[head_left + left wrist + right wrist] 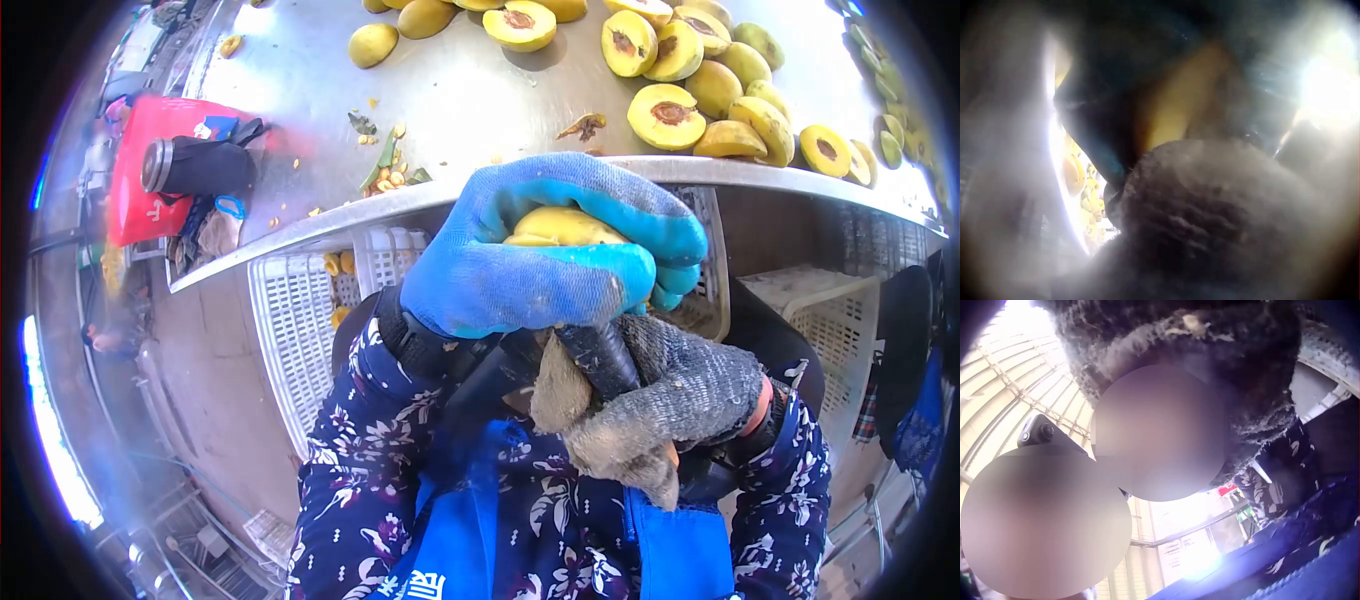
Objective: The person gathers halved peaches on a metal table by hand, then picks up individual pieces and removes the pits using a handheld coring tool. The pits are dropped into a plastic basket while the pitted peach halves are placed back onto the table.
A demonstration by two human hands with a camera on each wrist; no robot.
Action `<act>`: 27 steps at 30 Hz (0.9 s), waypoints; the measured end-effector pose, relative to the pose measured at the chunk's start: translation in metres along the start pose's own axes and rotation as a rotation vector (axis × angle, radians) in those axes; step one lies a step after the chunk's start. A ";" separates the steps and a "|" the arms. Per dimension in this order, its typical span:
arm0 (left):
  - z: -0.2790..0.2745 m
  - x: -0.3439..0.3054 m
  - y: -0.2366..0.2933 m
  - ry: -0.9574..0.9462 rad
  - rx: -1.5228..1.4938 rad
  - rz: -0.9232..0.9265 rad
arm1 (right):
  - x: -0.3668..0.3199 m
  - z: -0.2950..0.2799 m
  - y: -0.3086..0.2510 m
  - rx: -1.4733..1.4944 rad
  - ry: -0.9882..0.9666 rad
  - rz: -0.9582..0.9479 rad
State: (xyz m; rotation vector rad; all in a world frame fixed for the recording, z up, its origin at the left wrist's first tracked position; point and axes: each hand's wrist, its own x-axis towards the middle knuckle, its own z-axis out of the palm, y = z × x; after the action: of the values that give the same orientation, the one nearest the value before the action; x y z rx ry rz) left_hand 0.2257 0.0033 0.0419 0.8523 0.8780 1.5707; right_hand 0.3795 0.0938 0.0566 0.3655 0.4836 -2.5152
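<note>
My left hand, in a blue glove, grips a yellow fruit just in front of my chest. Right below it my right hand, in a dirty grey knit glove, is curled round the black handle of a tool that points up into the fruit; its working end is hidden. The left wrist view is blurred, showing the yellow fruit above the grey glove. In the right wrist view only the grey glove can be made out at the top.
A metal table stands ahead with several halved yellow fruits and whole ones at the back right, plus scraps. White plastic crates sit under its edge. A red bag and a black flask lie at the left.
</note>
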 end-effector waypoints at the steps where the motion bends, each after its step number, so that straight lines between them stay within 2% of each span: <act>1: -0.002 0.000 0.001 0.000 0.011 -0.058 | 0.000 -0.001 -0.001 -0.078 0.059 0.007; 3: -0.006 0.001 -0.003 0.006 0.020 -0.082 | 0.001 0.001 -0.003 -0.164 0.120 0.018; 5: -0.006 0.003 -0.005 0.127 -0.063 -0.109 | 0.003 0.006 -0.005 -0.460 0.277 -0.055; 7: -0.007 0.004 -0.009 0.155 -0.055 -0.127 | 0.015 -0.004 0.004 -0.515 0.297 -0.069; 9: -0.005 0.008 -0.013 0.358 -0.224 -0.135 | 0.035 -0.023 0.024 -1.185 0.587 -0.866; 10: -0.011 0.010 -0.014 0.340 -0.258 -0.148 | 0.032 -0.024 0.020 -1.401 0.684 -0.758; 11: -0.014 0.011 -0.011 0.341 -0.249 -0.137 | 0.030 -0.032 0.023 -1.409 0.674 -0.768; 13: -0.022 0.008 0.000 0.464 -0.442 -0.106 | 0.034 -0.042 0.027 -2.054 0.722 -0.824; 14: -0.024 0.004 0.005 0.559 -0.266 0.003 | 0.033 -0.040 0.028 -1.928 0.755 -0.697; 15: -0.028 -0.005 0.020 0.584 -0.215 0.021 | 0.033 -0.041 0.025 -1.933 0.744 -0.714; 17: -0.045 -0.030 0.045 0.726 -0.092 0.104 | 0.024 -0.051 0.021 -2.146 0.826 -0.438; 18: -0.056 -0.048 0.059 0.733 -0.096 0.127 | 0.021 -0.060 0.023 -2.151 0.809 -0.457; 19: -0.066 -0.064 0.072 0.738 -0.093 0.155 | 0.020 -0.075 0.029 -2.234 0.813 -0.325; 20: -0.075 -0.077 0.079 0.870 -0.031 0.157 | 0.022 -0.090 0.033 -2.310 0.811 -0.195; 21: -0.081 -0.088 0.081 0.890 -0.004 0.175 | 0.022 -0.106 0.035 -2.302 0.759 -0.290; 23: -0.086 -0.102 0.080 0.803 -0.016 0.150 | 0.027 -0.095 0.032 -2.291 0.814 -0.163; 24: -0.084 -0.101 0.078 0.777 -0.065 0.115 | 0.027 -0.086 0.029 -2.298 0.807 -0.167; 26: -0.075 -0.091 0.064 0.734 -0.065 0.099 | 0.027 -0.062 0.022 -1.952 0.639 -0.526; 27: -0.069 -0.085 0.055 0.694 -0.063 0.080 | 0.027 -0.051 0.019 -1.953 0.657 -0.517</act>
State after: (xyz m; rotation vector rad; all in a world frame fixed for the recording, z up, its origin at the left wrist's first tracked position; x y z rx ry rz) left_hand 0.1529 -0.0942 0.0515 0.2820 1.2776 1.9922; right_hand 0.3762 0.0871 -0.0033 0.1917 2.9662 -1.0475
